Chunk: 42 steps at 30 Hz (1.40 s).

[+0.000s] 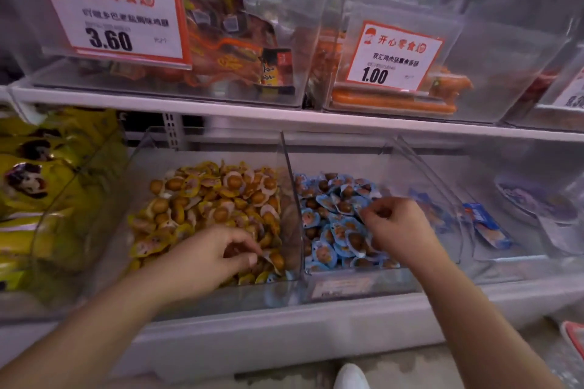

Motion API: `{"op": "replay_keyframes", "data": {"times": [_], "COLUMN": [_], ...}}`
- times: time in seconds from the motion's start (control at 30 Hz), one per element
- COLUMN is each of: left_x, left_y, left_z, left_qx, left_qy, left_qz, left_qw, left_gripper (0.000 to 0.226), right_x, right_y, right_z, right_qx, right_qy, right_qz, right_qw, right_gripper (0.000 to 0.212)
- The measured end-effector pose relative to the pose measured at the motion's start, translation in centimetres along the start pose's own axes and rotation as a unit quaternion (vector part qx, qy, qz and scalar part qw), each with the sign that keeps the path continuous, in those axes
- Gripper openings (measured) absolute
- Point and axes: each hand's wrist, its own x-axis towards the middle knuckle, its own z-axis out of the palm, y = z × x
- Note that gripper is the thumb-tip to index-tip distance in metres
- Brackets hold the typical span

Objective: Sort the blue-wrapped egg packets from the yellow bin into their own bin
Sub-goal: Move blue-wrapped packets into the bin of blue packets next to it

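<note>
- At the far left you have a clear bin of big yellow bags (34, 186), pressed against the yellow bin's left wall.
- The yellow bin (286, 167) is open on top; its pile of yellow packets (208, 199) slopes down toward the front lip, with bare floor at the back.
- Your left hand (218, 254) is down in the front right corner of that pile, fingers curled as a pinching grip around a packet; you cannot tell its colour. A few blue edges (271, 278) peek out at the front lip just beside it.
- A clear divider separates the two bins, touching both piles.
- The blue bin (360, 284) holds blue packets (335, 230) lying flat, pointing every way.
- Your right hand (395, 227) hovers over them, thumb and fingers pinched on a small packet.
- Further right, a bin with a few blue pouches (486, 224) has plenty of free floor.
</note>
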Motion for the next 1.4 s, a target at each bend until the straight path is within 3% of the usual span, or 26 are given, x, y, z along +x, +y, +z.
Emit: {"op": "replay_keyframes", "data": {"times": [0.07,0.17,0.37,0.47,0.77,0.9,1.03,1.27,1.4], "left_x": [0.4,1.5,4.2,4.7,5.2,4.9,4.3,3.7,3.5], "left_y": [0.2,1.0,2.5,2.3,1.7,1.4,1.1,1.6,1.6], "left_z": [0.3,0.8,2.2,2.5,2.8,2.6,2.1,0.7,0.5], "left_qx": [0.009,0.022,0.081,0.091,0.122,0.139,0.126,-0.02,-0.024], "left_qy": [-0.04,-0.082,-0.162,-0.186,-0.165,-0.118,-0.171,-0.266,-0.26], "left_qz": [-0.006,-0.017,-0.001,-0.009,-0.016,-0.013,0.013,-0.024,-0.003], "left_qw": [0.999,0.996,0.984,0.978,0.979,0.983,0.977,0.964,0.965], "left_gripper": [0.016,0.032,0.027,0.027,0.013,0.006,0.018,0.026,0.023], "right_x": [-0.1,-1.3,-3.5,-3.0,-2.8,-2.9,-2.9,-2.9,-2.8], "right_y": [0.7,-1.1,-3.8,-4.0,-4.0,-3.9,-4.0,-4.1,-4.1], "right_z": [0.6,2.0,6.1,6.7,7.1,6.8,6.8,6.9,6.9], "right_qx": [-0.007,0.079,0.109,0.133,0.139,0.135,0.129,0.129,0.125], "right_qy": [0.028,0.072,0.018,0.008,0.006,0.004,0.002,0.011,0.013], "right_qz": [-0.016,-0.081,-0.191,-0.157,-0.141,-0.142,-0.139,-0.145,-0.147], "right_qw": [0.999,0.991,0.975,0.979,0.98,0.981,0.982,0.981,0.981], "right_gripper": [0.024,0.013,0.013,0.019,0.023,0.023,0.023,0.023,0.023]}}
